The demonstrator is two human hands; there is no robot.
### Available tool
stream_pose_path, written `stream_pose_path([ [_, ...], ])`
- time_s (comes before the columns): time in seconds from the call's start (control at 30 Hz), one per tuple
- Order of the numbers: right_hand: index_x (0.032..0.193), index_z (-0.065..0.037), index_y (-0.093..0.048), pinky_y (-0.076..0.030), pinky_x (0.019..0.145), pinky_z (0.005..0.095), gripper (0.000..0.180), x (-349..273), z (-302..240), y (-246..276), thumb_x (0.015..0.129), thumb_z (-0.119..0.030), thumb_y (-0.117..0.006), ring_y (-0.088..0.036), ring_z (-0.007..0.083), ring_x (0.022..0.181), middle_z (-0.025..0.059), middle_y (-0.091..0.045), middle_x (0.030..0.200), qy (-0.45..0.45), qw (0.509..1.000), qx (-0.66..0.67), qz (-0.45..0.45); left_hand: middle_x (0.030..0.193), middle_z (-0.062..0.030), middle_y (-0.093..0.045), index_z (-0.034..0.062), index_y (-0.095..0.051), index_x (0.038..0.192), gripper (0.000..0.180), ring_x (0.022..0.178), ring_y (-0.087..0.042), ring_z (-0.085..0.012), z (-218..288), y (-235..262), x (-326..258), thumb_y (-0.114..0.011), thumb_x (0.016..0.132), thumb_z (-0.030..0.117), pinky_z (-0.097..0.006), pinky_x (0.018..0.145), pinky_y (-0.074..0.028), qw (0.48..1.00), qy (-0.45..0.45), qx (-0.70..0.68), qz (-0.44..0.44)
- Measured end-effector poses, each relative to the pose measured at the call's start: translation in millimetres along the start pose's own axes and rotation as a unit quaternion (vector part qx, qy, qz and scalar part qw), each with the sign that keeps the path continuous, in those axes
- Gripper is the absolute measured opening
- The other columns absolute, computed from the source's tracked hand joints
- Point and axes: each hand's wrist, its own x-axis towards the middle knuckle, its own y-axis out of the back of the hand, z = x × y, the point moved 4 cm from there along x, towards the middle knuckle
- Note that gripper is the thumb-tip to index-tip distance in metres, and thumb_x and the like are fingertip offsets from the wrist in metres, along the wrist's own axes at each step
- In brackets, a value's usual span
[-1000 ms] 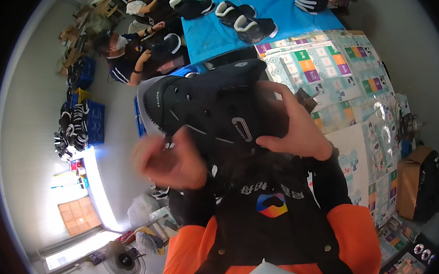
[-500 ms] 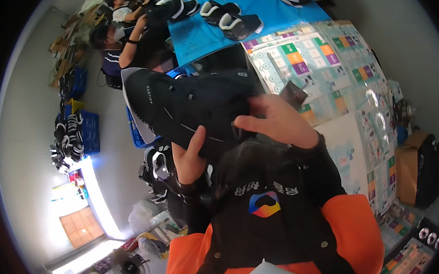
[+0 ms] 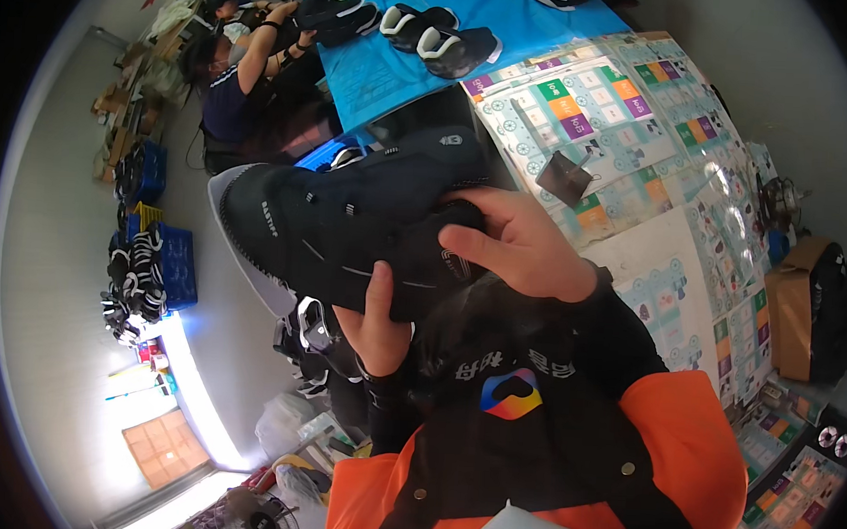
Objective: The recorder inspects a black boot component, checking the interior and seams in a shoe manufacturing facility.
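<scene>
A black shoe upper [image 3: 349, 232] with a pale grey edge at its toe lies sideways in front of my chest, toe to the left. My left hand [image 3: 379, 324] holds its near side from below, thumb pressed on the outer face and the other fingers hidden behind it. At the heel end, my right hand [image 3: 525, 246] grips around the rounded collar, its thumb on the near face and fingers on the far side.
Finished shoes [image 3: 457, 51] stand on a blue-covered table [image 3: 541, 36] ahead. On the right, a table with printed sheets [image 3: 561, 109] carries a small dark flat piece [image 3: 569, 176]. A cardboard box [image 3: 794, 313] is far right. Co-workers [image 3: 236, 97] and blue crates [image 3: 176, 266] are left.
The shoe upper has shifted slightly left and down with both hands. My right hand's fingers now reach further over the collar. A co-worker's arms have moved toward the shoes on the blue table.
</scene>
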Motion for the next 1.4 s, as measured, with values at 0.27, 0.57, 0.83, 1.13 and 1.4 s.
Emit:
stream_pose_path([
  [0.27,0.11,0.006,-0.068,-0.047,0.061,0.0248,0.032,0.5,13.7,-2.9,0.103,-0.026,-0.069,-0.053,0.0033,0.071,0.0077,-0.066,0.072,0.074,0.956,-0.214,0.187,0.136,-0.0245,-0.059,0.0045,-0.066,0.137,0.049,0.124,-0.063,-0.0375,7.7,-6.0,-1.7,-0.072,0.089,-0.007,-0.041,0.103,-0.054,0.996,0.086,0.026,-0.016],
  [0.57,0.098,0.005,-0.068,-0.045,0.06,0.0271,0.036,14.1,22.9,7.9,0.104,-0.031,-0.067,-0.048,0.0055,0.067,0.0064,-0.061,0.068,0.052,0.984,-0.108,0.132,0.135,-0.0189,-0.063,0.0011,-0.056,0.143,0.05,0.123,-0.065,-0.0314,-8.8,-5.2,8.7,-0.072,0.097,0.012,-0.043,0.103,-0.055,0.98,0.176,-0.082,0.034],
  [0.83,0.078,0.004,-0.053,-0.037,0.053,0.0389,0.05,8.6,31.2,26.4,0.101,-0.037,-0.07,-0.042,0.0293,0.054,0.0176,-0.052,0.061,0.025,0.944,-0.317,0.09,0.138,-0.014,-0.064,-0.0008,-0.052,0.143,0.046,0.123,-0.064,-0.0284,-29.6,-22.1,16.0,-0.063,0.102,0.016,-0.042,0.107,-0.052,0.938,0.249,-0.241,0.007],
  [1.13,0.103,0.004,-0.062,-0.051,0.066,0.0358,0.053,-2.7,47.4,44.9,0.086,-0.04,-0.086,-0.072,0.0317,0.079,0.0218,-0.072,0.088,-0.108,0.925,-0.364,0.005,0.129,-0.012,-0.067,-0.0026,-0.054,0.14,0.043,0.114,-0.067,-0.0226,-49.1,-40.6,11.0,-0.066,0.1,0.009,-0.037,0.1,-0.053,0.942,0.25,-0.224,-0.007],
  [1.4,0.096,0.004,-0.065,-0.049,0.059,0.0406,0.049,-7.9,51.9,79.4,0.08,-0.036,-0.089,-0.068,0.0339,0.064,0.0222,-0.066,0.075,0.0,0.937,-0.35,-0.011,0.132,-0.0122,-0.067,-0.0025,-0.056,0.138,0.036,0.116,-0.067,-0.0228,-74.6,-59.5,7.7,-0.062,0.104,0.01,-0.037,0.101,-0.052,0.923,0.298,-0.232,-0.076],
])
